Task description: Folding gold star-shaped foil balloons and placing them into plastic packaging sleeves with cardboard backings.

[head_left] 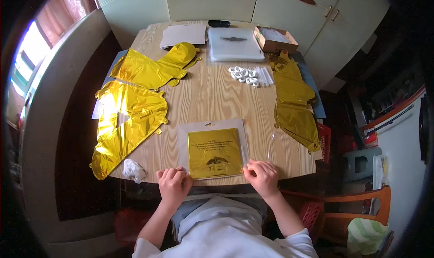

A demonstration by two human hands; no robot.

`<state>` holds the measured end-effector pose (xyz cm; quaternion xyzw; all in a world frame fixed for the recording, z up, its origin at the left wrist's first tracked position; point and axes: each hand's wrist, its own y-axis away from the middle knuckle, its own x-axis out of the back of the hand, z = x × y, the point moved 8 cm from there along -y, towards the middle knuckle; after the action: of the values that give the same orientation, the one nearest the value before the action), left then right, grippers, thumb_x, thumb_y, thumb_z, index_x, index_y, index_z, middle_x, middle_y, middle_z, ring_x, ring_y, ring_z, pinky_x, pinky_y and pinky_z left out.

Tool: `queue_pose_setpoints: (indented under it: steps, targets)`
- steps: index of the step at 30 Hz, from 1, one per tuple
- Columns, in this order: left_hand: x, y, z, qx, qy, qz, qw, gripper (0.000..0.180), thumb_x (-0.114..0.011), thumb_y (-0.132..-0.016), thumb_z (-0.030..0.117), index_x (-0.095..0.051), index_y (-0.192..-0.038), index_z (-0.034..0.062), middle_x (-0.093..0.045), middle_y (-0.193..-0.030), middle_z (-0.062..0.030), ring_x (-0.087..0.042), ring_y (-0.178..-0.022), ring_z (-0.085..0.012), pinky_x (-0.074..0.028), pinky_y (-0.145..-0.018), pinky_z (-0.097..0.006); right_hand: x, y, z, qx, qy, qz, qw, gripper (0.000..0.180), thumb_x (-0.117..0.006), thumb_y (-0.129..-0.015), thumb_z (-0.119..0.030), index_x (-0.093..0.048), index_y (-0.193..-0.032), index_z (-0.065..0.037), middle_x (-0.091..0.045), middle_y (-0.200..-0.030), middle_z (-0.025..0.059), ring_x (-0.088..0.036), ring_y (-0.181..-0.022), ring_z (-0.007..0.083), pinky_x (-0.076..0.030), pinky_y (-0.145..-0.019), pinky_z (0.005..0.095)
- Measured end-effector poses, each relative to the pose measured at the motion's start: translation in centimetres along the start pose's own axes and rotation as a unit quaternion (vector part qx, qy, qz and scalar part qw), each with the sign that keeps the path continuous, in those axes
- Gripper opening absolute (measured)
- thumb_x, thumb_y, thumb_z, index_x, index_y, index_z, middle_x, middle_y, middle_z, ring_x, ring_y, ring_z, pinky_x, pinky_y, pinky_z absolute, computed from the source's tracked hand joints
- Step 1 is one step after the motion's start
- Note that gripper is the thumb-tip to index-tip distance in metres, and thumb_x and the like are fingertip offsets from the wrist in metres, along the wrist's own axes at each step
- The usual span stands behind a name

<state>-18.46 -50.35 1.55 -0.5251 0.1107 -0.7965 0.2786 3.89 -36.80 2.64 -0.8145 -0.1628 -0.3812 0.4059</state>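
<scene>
Flat at the table's near edge lies a balloon package (182,146), a pale grey card with a hang hole at its top. On it rests a folded gold foil balloon (212,145) with dark print. My left hand (173,184) is closed, its fingers curled at the lower left corner of the package. The lower right corner is pinched by my right hand (262,176), thumb against the curled fingers. A crumpled white tissue (134,171) sits left of my left hand.
Flat gold foil balloons (129,118) spread along the left side, and more gold foil (294,97) hangs at the right edge. Farther back are white rings (244,75), a clear plastic stack (235,50), grey cards (183,35) and an open cardboard box (280,45). A wooden chair (384,204) stands right.
</scene>
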Motion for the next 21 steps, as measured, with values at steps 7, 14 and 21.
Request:
queue_pose_setpoints:
  steps: [7,14,21]
  targets:
    - [-0.2,-0.3,0.1,0.011,-0.017,0.015,1.000,0.014,-0.068,-0.072,0.003,-0.055,-0.076,0.0068,-0.057,-0.077,-0.0058,-0.056,-0.074,-0.0249,-0.040,-0.070,-0.039,-0.7,0.0,0.5,-0.047,0.019,-0.007,0.999,0.021,-0.073,-0.077,-0.009,-0.056,-0.089,-0.009,-0.063,-0.074,0.0050,-0.063,-0.069,0.0236,-0.051,-0.066,0.0375]
    - [0.5,-0.8,0.1,0.051,0.000,0.007,0.999,0.020,-0.067,-0.075,0.003,-0.060,-0.094,0.0063,-0.058,-0.102,-0.0126,-0.057,-0.096,-0.0294,-0.042,-0.080,-0.042,-0.6,-0.1,0.0,-0.049,0.002,-0.010,0.999,0.022,-0.067,-0.082,-0.006,-0.063,-0.103,-0.010,-0.060,-0.103,0.0087,-0.060,-0.095,0.0269,-0.048,-0.081,0.0396]
    - [-2.8,-0.3,8.9,-0.121,-0.012,-0.169,0.978,0.058,-0.069,-0.079,0.030,-0.054,-0.129,0.0031,-0.049,-0.139,-0.0166,-0.044,-0.132,-0.0313,-0.029,-0.111,-0.049,-2.2,0.3,-5.8,0.130,0.066,-0.153,0.977,0.038,-0.060,-0.085,-0.019,-0.064,-0.120,-0.003,-0.057,-0.133,0.0124,-0.050,-0.128,0.0268,-0.034,-0.109,0.0464]
